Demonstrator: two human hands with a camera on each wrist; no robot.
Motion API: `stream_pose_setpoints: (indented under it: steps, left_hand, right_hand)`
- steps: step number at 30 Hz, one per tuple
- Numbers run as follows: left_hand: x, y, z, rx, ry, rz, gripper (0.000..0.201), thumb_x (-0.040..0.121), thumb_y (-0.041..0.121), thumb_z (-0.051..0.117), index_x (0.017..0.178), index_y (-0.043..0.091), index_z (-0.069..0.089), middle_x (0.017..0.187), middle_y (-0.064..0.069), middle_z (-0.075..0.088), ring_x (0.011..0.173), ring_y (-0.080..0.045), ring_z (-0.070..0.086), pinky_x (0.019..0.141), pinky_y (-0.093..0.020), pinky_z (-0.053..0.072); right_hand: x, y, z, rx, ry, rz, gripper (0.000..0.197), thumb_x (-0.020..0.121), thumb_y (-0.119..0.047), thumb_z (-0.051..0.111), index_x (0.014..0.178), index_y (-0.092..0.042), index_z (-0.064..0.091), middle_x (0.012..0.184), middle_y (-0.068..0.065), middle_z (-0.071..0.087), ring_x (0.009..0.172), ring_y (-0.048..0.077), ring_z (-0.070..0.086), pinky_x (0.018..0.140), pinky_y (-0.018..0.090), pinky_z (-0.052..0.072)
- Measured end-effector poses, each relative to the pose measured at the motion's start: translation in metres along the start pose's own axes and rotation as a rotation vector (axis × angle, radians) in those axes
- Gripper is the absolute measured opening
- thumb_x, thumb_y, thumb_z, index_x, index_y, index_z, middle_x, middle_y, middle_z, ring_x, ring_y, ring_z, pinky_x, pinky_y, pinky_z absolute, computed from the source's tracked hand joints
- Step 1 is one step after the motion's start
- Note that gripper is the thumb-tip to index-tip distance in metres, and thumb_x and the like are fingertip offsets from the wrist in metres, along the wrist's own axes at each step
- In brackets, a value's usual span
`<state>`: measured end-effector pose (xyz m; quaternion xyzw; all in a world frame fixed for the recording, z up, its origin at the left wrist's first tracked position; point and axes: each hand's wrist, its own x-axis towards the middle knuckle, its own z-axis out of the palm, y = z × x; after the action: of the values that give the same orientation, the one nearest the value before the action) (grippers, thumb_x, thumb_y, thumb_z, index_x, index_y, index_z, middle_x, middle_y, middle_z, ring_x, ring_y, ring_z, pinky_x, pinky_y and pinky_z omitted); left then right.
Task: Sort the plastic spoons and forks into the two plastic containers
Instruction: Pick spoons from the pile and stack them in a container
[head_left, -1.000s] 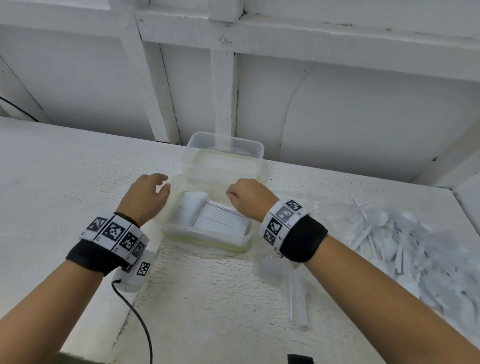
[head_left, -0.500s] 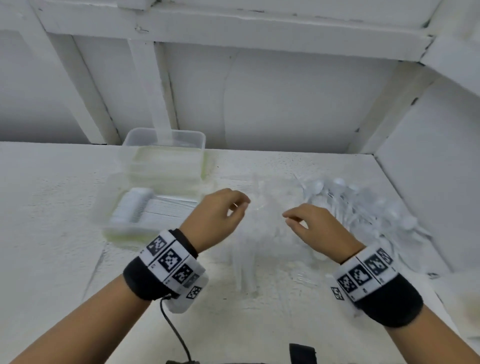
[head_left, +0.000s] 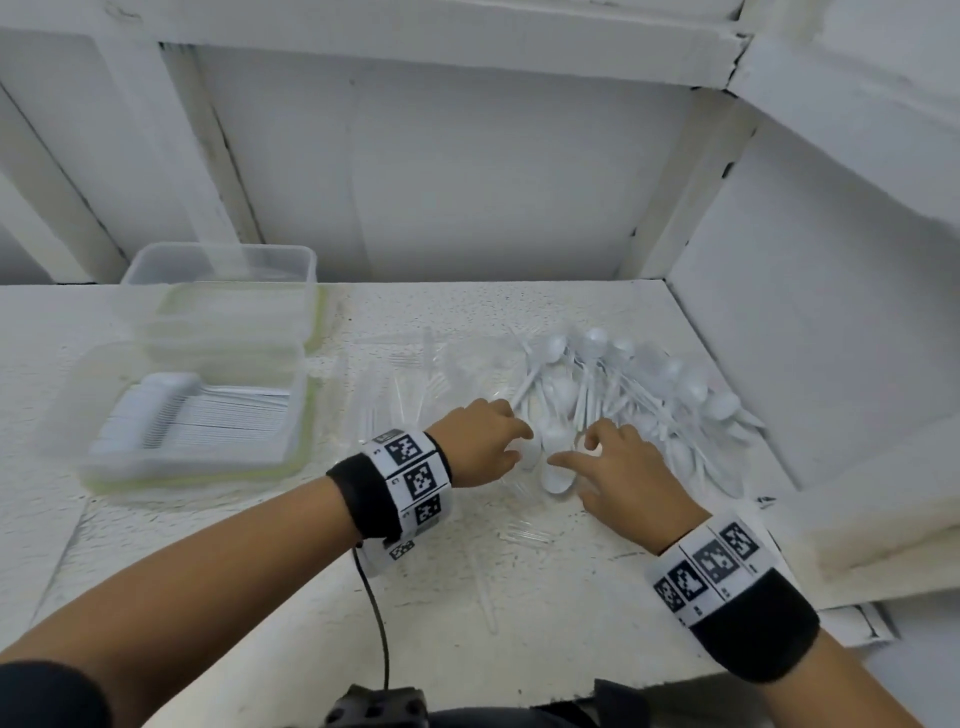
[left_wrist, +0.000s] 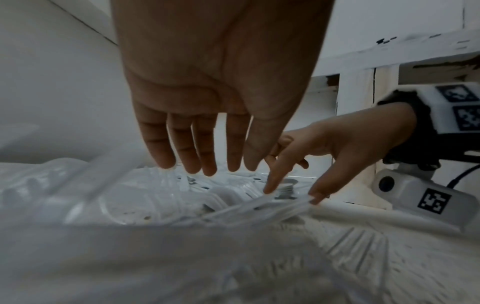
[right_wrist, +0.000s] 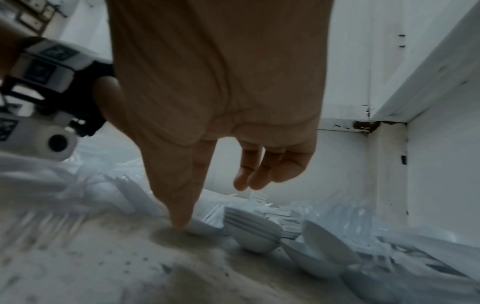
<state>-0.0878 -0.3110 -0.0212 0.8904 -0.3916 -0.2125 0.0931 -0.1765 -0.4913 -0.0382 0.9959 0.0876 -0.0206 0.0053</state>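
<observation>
A clear container (head_left: 197, 480) at the left holds a neat row of white forks (head_left: 208, 415). Behind it stands a second clear container (head_left: 223, 260). A heap of white spoons (head_left: 623, 384) lies at the right, with clear forks (head_left: 395, 395) scattered beside it. My left hand (head_left: 488, 441) hovers at the heap's near edge with straight fingers (left_wrist: 207, 156) and holds nothing. My right hand (head_left: 618, 467) reaches in from the right. Its thumb (right_wrist: 179, 216) presses down beside a stack of spoon bowls (right_wrist: 254, 232), and its other fingers hang loosely.
White walls close in the tabletop (head_left: 260, 571) at the back and right. A black cable (head_left: 382, 623) runs from my left wrist toward the near edge. More clear cutlery (head_left: 483, 597) lies loose in front of the hands.
Both hands left the fork container and moved right to the spoon heap. The head view swung right with them, and the hands have dropped onto the cutlery.
</observation>
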Motion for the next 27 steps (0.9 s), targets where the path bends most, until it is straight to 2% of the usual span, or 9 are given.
stream_pose_setpoints:
  steps: [3,6,8,11,13,16,21,24,27]
  left_hand:
    - [0.007,0.004,-0.002,0.046,0.019,-0.003,0.04,0.098,0.027,0.042,0.137,0.019,0.043,0.136,-0.009,0.042,0.12,-0.027,0.042,0.097,-0.038,0.039]
    - [0.011,0.005,-0.002,0.089,0.029,0.003,0.039,0.098,0.027,0.041,0.137,0.019,0.043,0.135,-0.009,0.041,0.119,-0.028,0.041,0.096,-0.037,0.039]
    - [0.012,0.004,-0.001,0.141,0.015,0.003,0.042,0.098,0.027,0.041,0.139,0.02,0.04,0.135,-0.01,0.04,0.12,-0.028,0.04,0.096,-0.037,0.039]
    - [0.014,0.006,0.003,0.255,-0.035,-0.02,0.051,0.096,0.034,0.044,0.144,0.024,0.029,0.135,-0.013,0.035,0.12,-0.031,0.036,0.095,-0.039,0.037]
    - [0.014,0.009,0.007,0.3,-0.038,-0.043,0.057,0.094,0.039,0.047,0.145,0.023,0.026,0.135,-0.014,0.033,0.121,-0.031,0.034,0.097,-0.039,0.035]
    - [0.016,0.014,0.013,0.336,0.007,-0.037,0.054,0.093,0.036,0.049,0.139,0.014,0.032,0.137,-0.014,0.033,0.121,-0.031,0.035,0.095,-0.038,0.035]
    - [0.021,0.019,0.015,0.287,-0.002,-0.051,0.055,0.092,0.029,0.053,0.137,0.011,0.027,0.131,-0.015,0.042,0.116,-0.031,0.043,0.09,-0.039,0.038]
    - [0.021,0.019,0.013,0.224,-0.003,-0.039,0.055,0.09,0.026,0.056,0.135,0.014,0.028,0.125,-0.014,0.046,0.112,-0.031,0.046,0.089,-0.039,0.038]
    - [0.021,0.017,0.014,0.087,-0.006,-0.082,0.054,0.087,0.026,0.059,0.131,0.015,0.03,0.117,-0.014,0.049,0.108,-0.031,0.046,0.09,-0.039,0.037]
  right_hand:
    - [0.003,-0.006,0.002,-0.103,0.022,-0.059,0.045,0.027,-0.016,0.093,0.063,-0.033,0.072,0.072,0.002,0.055,0.058,0.023,0.055,0.048,0.027,0.028]
    - [0.002,-0.005,0.001,-0.038,0.049,-0.155,0.027,0.042,-0.026,0.092,0.056,-0.029,0.07,0.071,-0.001,0.053,0.061,0.022,0.055,0.051,0.027,0.028]
    - [0.001,-0.003,-0.003,0.177,0.128,-0.219,0.01,0.06,-0.031,0.079,0.063,-0.028,0.07,0.079,-0.004,0.054,0.069,0.022,0.057,0.054,0.028,0.036]
    - [-0.001,-0.002,-0.025,0.598,0.146,-0.213,0.009,0.076,-0.038,0.065,0.078,-0.031,0.07,0.091,-0.017,0.05,0.089,0.008,0.053,0.078,0.021,0.042]
    - [-0.002,-0.003,-0.045,0.856,0.139,-0.166,0.012,0.078,-0.045,0.064,0.081,-0.034,0.067,0.093,-0.014,0.057,0.094,0.004,0.055,0.081,0.013,0.042]
    - [0.001,-0.002,-0.065,1.15,0.264,-0.071,0.018,0.076,-0.054,0.063,0.082,-0.038,0.065,0.093,-0.013,0.063,0.089,0.005,0.06,0.08,0.022,0.05]
    - [0.013,-0.003,-0.068,1.421,0.534,0.164,0.009,0.098,-0.019,0.037,0.094,-0.019,0.045,0.097,-0.001,0.062,0.089,0.012,0.064,0.084,0.036,0.053]
    - [0.016,-0.007,-0.066,1.471,0.568,0.199,0.014,0.102,-0.019,0.027,0.095,-0.021,0.039,0.095,0.018,0.061,0.084,0.023,0.066,0.079,0.033,0.056]
    - [0.017,-0.01,-0.062,1.417,0.55,0.227,0.016,0.103,-0.022,0.025,0.095,-0.025,0.038,0.079,0.011,0.058,0.068,0.02,0.064,0.069,0.033,0.056]
